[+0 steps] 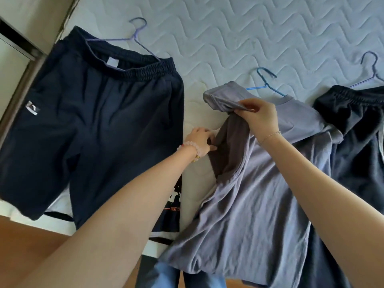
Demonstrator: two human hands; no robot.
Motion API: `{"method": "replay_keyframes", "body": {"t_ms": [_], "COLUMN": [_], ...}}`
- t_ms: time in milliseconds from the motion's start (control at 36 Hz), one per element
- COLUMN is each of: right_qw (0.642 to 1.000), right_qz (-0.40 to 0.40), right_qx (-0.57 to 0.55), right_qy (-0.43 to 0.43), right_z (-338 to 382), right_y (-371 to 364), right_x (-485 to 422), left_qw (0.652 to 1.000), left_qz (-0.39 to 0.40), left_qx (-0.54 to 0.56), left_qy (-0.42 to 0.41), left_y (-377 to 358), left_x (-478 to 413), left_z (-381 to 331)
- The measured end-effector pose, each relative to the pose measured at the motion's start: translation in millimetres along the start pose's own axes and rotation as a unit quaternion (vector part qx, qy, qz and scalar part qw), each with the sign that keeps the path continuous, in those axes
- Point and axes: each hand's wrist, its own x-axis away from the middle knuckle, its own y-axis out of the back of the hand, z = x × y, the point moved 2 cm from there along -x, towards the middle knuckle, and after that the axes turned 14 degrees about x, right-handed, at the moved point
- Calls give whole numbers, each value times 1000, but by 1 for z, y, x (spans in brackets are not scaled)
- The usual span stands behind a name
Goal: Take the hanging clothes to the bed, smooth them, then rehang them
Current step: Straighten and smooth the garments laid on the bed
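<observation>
A lavender-grey T-shirt (pixel 259 194) lies on the quilted white mattress (pixel 249 34), still on a blue hanger (pixel 268 85). My right hand (pixel 260 115) pinches its left sleeve and lifts it off the bed. My left hand (pixel 200 141) grips the shirt's side edge just below that sleeve, where the darker inside of the fabric shows. Navy shorts (pixel 93 125) on a lilac hanger (pixel 137 36) lie spread flat to the left. Dark shorts (pixel 357 132) on another blue hanger (pixel 372 69) lie at the right edge, partly under the T-shirt.
A dark garment with an orange and white print (pixel 174 206) peeks out between the navy shorts and the T-shirt. The bed's edge runs along the bottom left above a wooden floor (pixel 31 246). A frame or wall (pixel 18 48) stands at the far left.
</observation>
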Motion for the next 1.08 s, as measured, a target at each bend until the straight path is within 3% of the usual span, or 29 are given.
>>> {"method": "replay_keyframes", "body": {"t_ms": [83, 167, 278, 444, 611, 750, 833, 944, 1028, 1083], "right_qw": [1000, 998, 994, 975, 970, 963, 947, 899, 850, 796], "right_qz": [11, 35, 73, 151, 133, 71, 99, 182, 168, 159], "right_qx": [23, 57, 69, 140, 185, 259, 297, 378, 471, 543], "right_qy": [6, -2, -33, -89, -82, 5, 67, 123, 165, 216], "right_z": [-2, -1, -3, -12, -16, -1, 12, 20, 26, 29], "right_y": [-2, -10, -32, -66, -68, -70, -81, -104, -114, -113], "right_x": [-2, -5, -9, -7, -18, -53, -80, -107, -114, -113], "left_qw": [989, 955, 925, 892, 888, 853, 819, 802, 828, 840], "left_qz": [-45, -173, -299, -389, -387, -320, -276, -288, -356, -378], "left_qx": [139, 239, 233, 228, 201, 359, 451, 493, 421, 386], "left_qy": [9, 11, -1, 28, 145, 203, 221, 172, 99, 57], "left_y": [0, 30, 102, 218, 247, 212, 196, 183, 184, 185], "left_x": [16, 30, 41, 47, 48, 52, 60, 63, 69, 75], "left_z": [10, 30, 60, 96, 144, 165, 172, 171, 158, 149]}}
